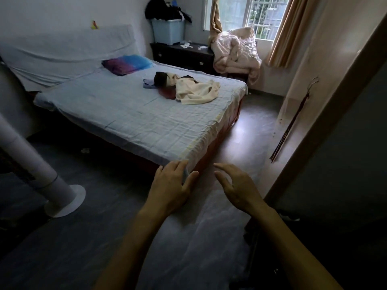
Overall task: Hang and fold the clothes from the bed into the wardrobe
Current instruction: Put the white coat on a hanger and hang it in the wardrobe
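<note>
A bed with a pale blue sheet fills the middle of the view. On its far right part lies a small heap of clothes: a cream garment, a dark red one, a black one and a light blue one. My left hand hovers just in front of the bed's near corner, fingers spread, holding nothing. Beside it, over the floor, my right hand is also empty with fingers apart. The dark wardrobe edge stands at the right.
A white tower fan stands on the floor at left. A dark dresser carries a blue bin stuffed with dark clothes. A pink quilt is piled on a chair by the window. A pillow lies at the bed's head.
</note>
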